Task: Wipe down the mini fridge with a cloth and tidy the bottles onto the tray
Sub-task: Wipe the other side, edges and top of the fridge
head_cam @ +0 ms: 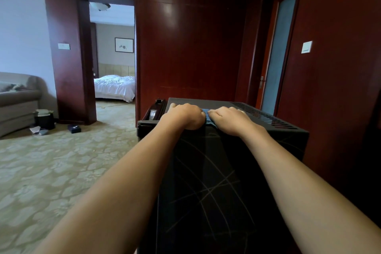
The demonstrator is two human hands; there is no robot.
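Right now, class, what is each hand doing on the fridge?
Left hand: fingers curled, gripping the blue cloth on the mini fridge.
Right hand: fingers curled, gripping the same cloth.

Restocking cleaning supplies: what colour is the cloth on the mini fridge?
Blue; the cloth peeks out between both hands in the head view.

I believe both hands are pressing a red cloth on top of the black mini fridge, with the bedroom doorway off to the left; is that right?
Not quite: the cloth is blue, not red. The head view shows it between the left hand and right hand on top of the black mini fridge, with the bedroom doorway to the left.
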